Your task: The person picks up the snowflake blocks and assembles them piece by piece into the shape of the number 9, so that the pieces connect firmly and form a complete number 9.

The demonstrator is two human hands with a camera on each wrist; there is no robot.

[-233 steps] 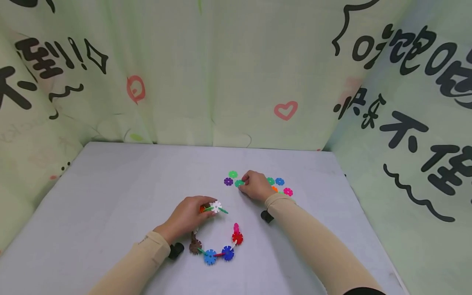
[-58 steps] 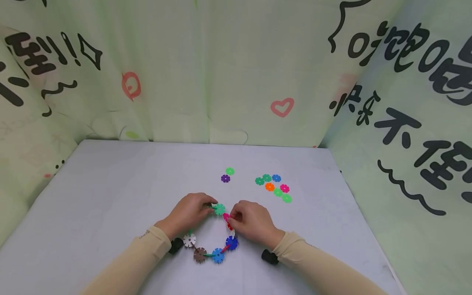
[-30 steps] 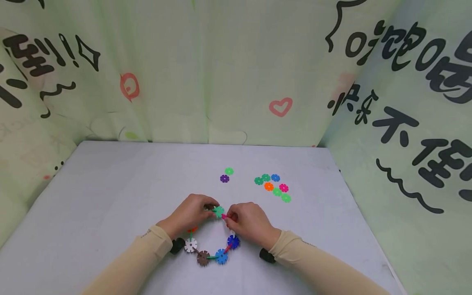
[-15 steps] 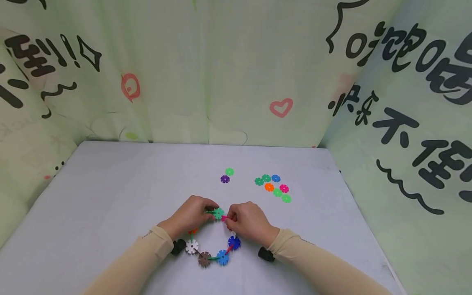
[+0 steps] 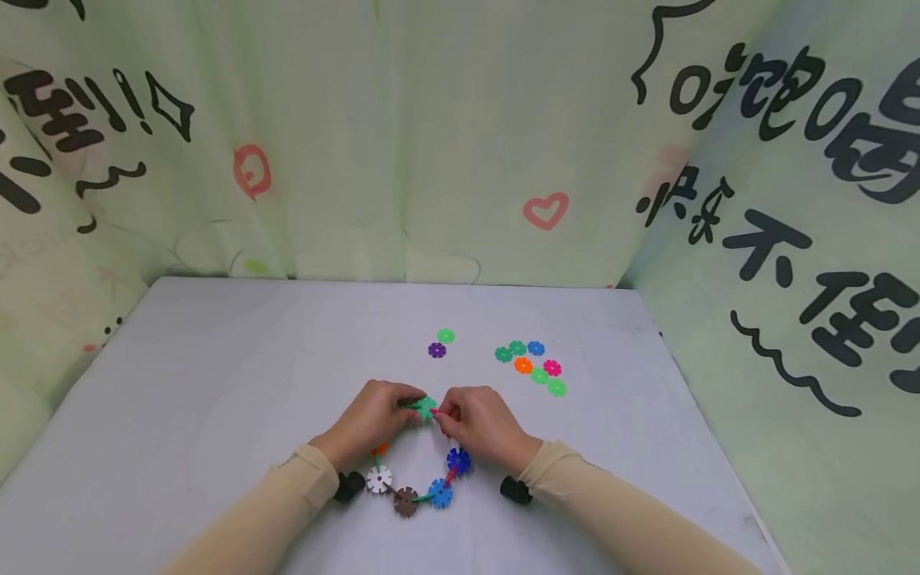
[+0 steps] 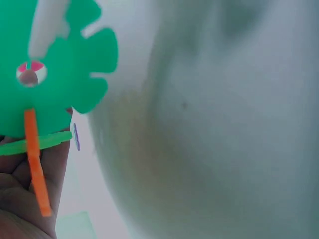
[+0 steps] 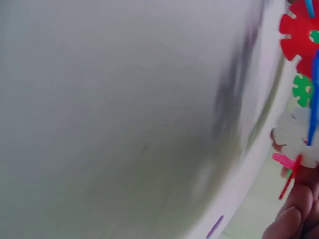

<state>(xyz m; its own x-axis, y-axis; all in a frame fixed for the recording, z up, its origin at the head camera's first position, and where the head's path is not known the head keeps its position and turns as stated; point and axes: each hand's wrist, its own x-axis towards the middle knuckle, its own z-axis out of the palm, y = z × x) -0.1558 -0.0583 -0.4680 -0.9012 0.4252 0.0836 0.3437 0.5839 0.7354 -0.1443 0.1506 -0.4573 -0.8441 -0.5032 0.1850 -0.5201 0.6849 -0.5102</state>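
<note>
Notched plastic discs, slotted together, form a ring between both hands. Its lower side shows a white disc (image 5: 378, 479), a brown disc (image 5: 406, 501), a light blue disc (image 5: 441, 493) and a dark blue disc (image 5: 458, 460). At the top, my left hand (image 5: 370, 419) pinches the chain beside a green disc (image 5: 426, 408). Opposite it, my right hand (image 5: 489, 427) pinches a pink disc (image 5: 434, 411) against the green one's edge; whether they interlock cannot be seen. In the right wrist view, a red disc (image 7: 298, 37) and a whitish disc (image 7: 294, 132) hang near the fingers (image 7: 289, 219).
Loose discs lie farther back on the white table (image 5: 251, 359): a purple disc (image 5: 437, 350) by a light green disc (image 5: 446, 335), and a cluster including an orange disc (image 5: 523, 365) and a blue disc (image 5: 536, 348). Printed curtains (image 5: 460, 144) hang around the table.
My right hand, earlier at the loose discs touching a green one, came back to the chain's pink end. A green disc joined the left end, and the two ends came together.
</note>
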